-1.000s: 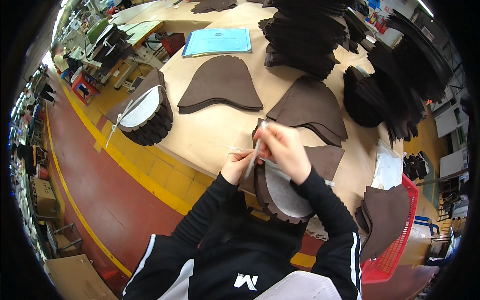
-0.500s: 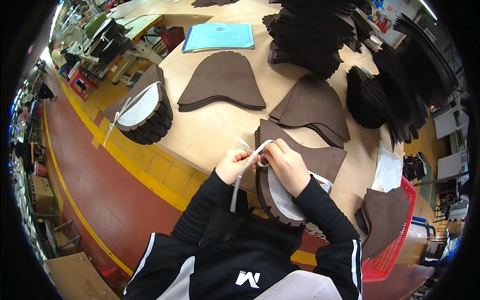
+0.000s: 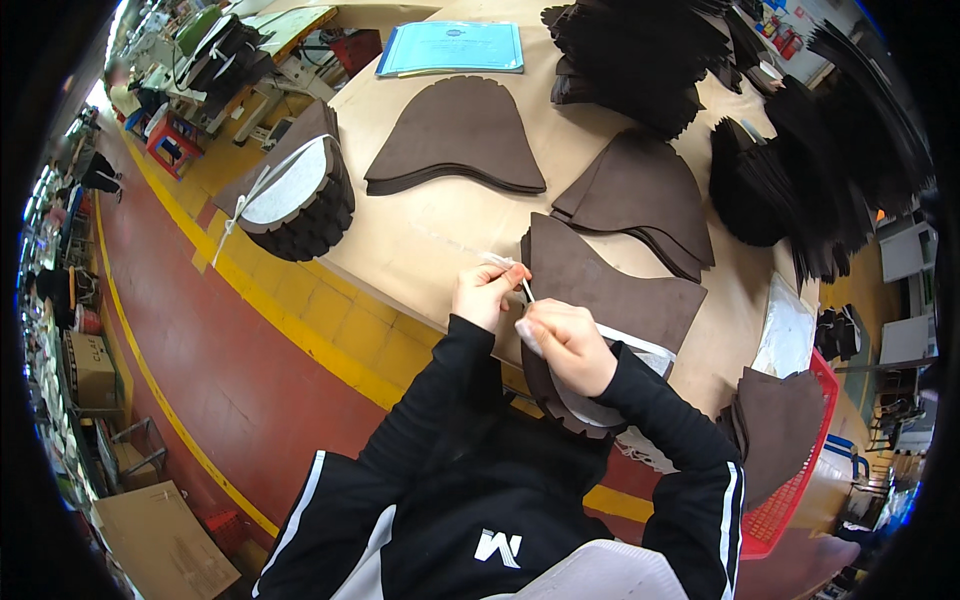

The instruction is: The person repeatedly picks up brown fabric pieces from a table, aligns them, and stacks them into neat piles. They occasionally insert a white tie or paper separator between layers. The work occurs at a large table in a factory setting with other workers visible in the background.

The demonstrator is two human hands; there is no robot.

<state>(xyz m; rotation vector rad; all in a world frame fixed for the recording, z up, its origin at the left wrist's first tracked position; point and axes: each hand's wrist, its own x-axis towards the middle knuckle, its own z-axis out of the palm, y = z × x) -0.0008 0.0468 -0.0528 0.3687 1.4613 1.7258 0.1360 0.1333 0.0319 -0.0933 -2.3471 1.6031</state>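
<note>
At a flat tan worktable [image 3: 400,240]: pinching narrow white cloth-like tape [image 3: 636,342] in left hand [image 3: 485,295] and right hand [image 3: 570,345], passed across stacked, curved dark-brown sheets [image 3: 620,272] at near edge, above partly hidden pale-grey panel [image 3: 583,404]; blurred at ends.

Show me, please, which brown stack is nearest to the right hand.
The strapped stack partly hidden by the right hand; the other brown stacks, including the strapped one at left, lie farther away.
</note>
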